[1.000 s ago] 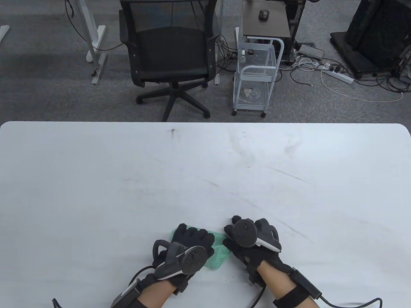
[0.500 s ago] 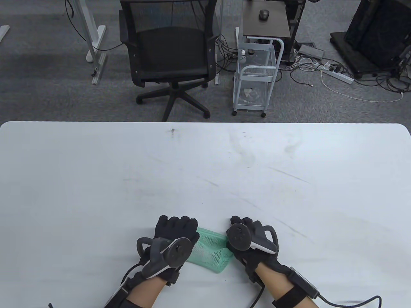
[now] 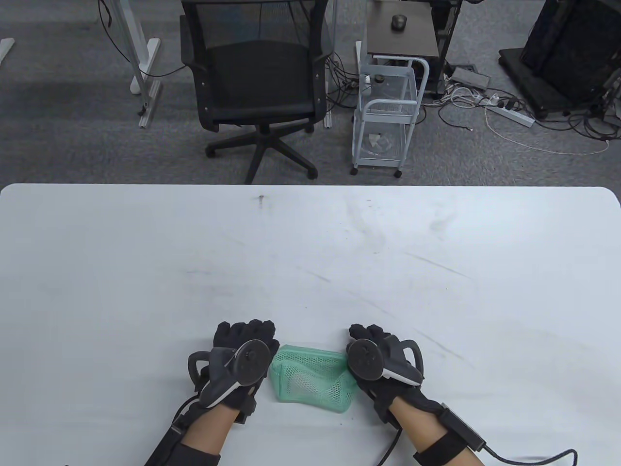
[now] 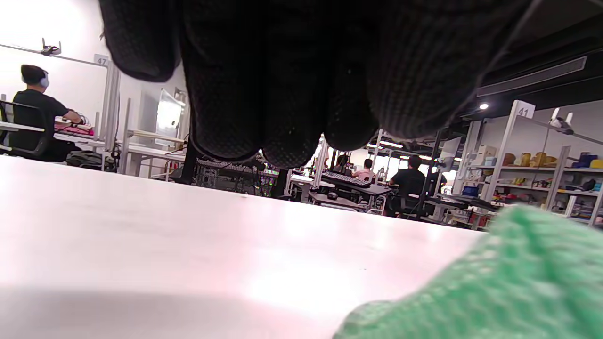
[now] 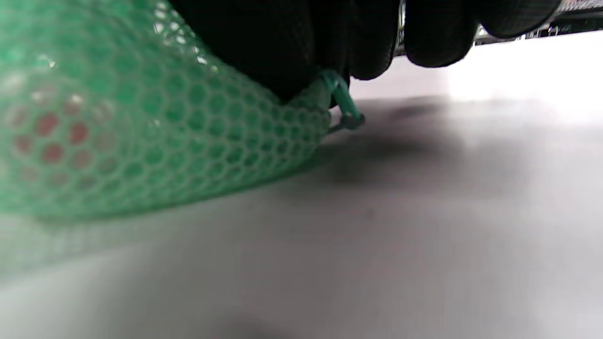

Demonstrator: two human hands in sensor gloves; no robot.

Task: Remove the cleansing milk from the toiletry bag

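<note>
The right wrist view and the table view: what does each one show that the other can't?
Only the right wrist view shows the green zipper pull at the bag's corner, just under the right hand's fingers, which press on the mesh there.

Only the table view shows both hands, left hand and right hand, either side of the bag, a pale item dimly visible through the mesh, plus a chair and cart beyond.

Both show the green mesh bag lying on the white table.
</note>
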